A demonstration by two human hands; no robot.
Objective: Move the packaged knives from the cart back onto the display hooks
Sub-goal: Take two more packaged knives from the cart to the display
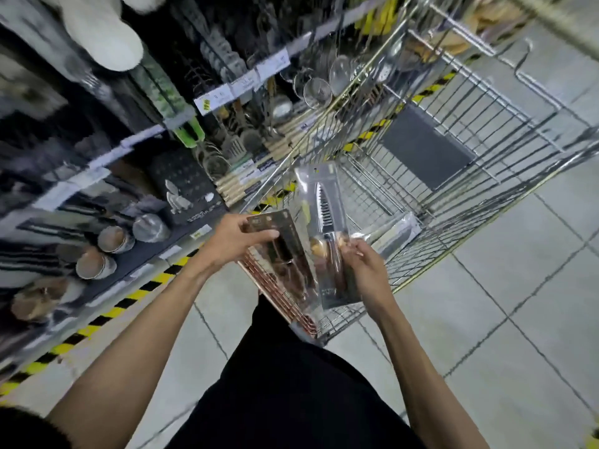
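Knife pack [321,205], a glossy clear blister over a serrated blade, is pinched low down by the right hand [366,267] above the near end of the wire cart [486,131]. The left hand [233,241] grips a flat dark pack [275,244] just beside it, and a third pack [393,233] lies on the cart's mesh floor. Risk: slick film plus a fingertip hold, so a pack could slip on the reach to the display shelves [194,131], or its hang hole could miss the hook.
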